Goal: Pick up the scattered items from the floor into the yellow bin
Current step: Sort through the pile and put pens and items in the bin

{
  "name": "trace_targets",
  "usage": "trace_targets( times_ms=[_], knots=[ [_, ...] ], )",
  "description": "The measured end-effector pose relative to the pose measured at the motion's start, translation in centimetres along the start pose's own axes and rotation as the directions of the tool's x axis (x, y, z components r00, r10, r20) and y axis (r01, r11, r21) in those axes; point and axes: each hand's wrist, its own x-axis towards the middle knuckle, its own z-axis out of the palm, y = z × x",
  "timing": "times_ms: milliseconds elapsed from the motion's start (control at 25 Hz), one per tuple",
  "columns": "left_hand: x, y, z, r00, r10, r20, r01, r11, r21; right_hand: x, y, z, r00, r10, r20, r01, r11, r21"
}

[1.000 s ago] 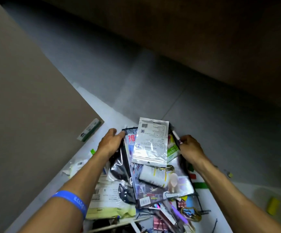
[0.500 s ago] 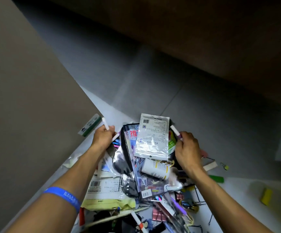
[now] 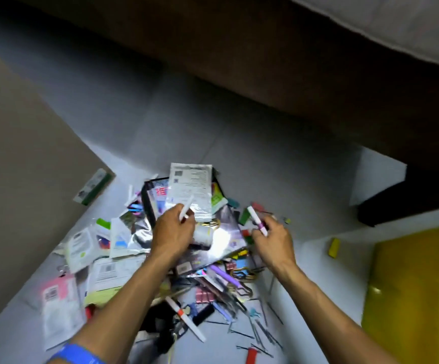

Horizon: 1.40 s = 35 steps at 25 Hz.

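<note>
A heap of scattered items (image 3: 208, 271) lies on the grey floor: plastic packets, a magazine, pens, binder clips, hairpins. My left hand (image 3: 172, 233) hovers over the middle of the heap and pinches a thin white pen (image 3: 187, 210). My right hand (image 3: 273, 239) is at the heap's right edge and holds a white pen with a purple band (image 3: 257, 220). A silver-white packet (image 3: 191, 189) tops the far side of the pile. The yellow bin (image 3: 407, 290) stands at the right edge of the view.
A brown panel (image 3: 21, 179) borders the floor on the left, with a green-and-white stick (image 3: 93, 186) at its corner. A small yellow block (image 3: 334, 247) lies near the bin. A dark furniture base (image 3: 318, 82) runs along the far side.
My left hand moved right, over the heap's middle, carrying the white pen. My right hand shifted right and lifted with its pen. The view swung so the yellow bin shows at right.
</note>
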Motion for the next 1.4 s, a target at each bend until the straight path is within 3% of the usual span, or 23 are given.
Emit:
trace_targets(
  times_ms=[160,280,480,640,760,880,960,1040,1120,1240,1400],
  knots=[
    [-3.9,1.7,4.7,0.991,0.076,0.107,-0.078,0.997,0.013,-0.1,6.6,-6.2,0.966,0.183,-0.182,-0.215,0.96,-0.177],
    [-5.6,2.6,7.4,0.97,0.17,0.172,-0.19,0.976,0.105,1.1,10.9,-8.8,0.93,0.301,-0.209,-0.355,0.883,-0.307],
    [-8.2,0.8,9.1,0.926,0.177,0.335,-0.289,0.901,0.324,2.4,12.6,-7.4,0.935,0.34,-0.098,-0.353,0.903,-0.242],
    [-9.6,-1.3,8.2,0.954,0.187,0.235,-0.245,0.938,0.246,2.8,10.9,-5.3,0.916,0.399,-0.04,-0.401,0.912,-0.084],
    [-8.6,0.4,9.4,0.913,0.343,0.222,-0.392,0.887,0.242,2.6,8.4,-3.8,0.955,0.297,0.014,-0.297,0.954,0.028],
    [-5.8,3.9,11.9,0.857,0.417,0.304,-0.509,0.778,0.368,2.2,6.9,-3.1,0.979,0.168,0.114,-0.176,0.982,0.063],
    [-4.0,5.2,13.3,0.832,0.393,0.393,-0.551,0.676,0.49,1.8,7.3,-3.2,0.988,0.061,0.14,-0.06,0.998,-0.011],
    [-3.3,4.5,13.8,0.828,0.372,0.42,-0.557,0.632,0.539,1.5,7.9,-3.4,0.984,-0.086,0.153,0.116,0.973,-0.201],
    [-3.5,3.1,13.0,0.844,0.337,0.417,-0.528,0.657,0.539,1.2,8.0,-3.0,0.962,-0.163,0.217,0.236,0.898,-0.371],
    [-3.9,0.8,10.9,0.9,0.217,0.377,-0.399,0.759,0.515,0.8,7.4,-1.8,0.939,-0.204,0.276,0.321,0.81,-0.49],
    [-3.5,0.5,9.2,0.957,0.133,0.258,-0.225,0.902,0.367,0.9,6.7,-1.4,0.951,-0.149,0.272,0.255,0.875,-0.412]
  ],
)
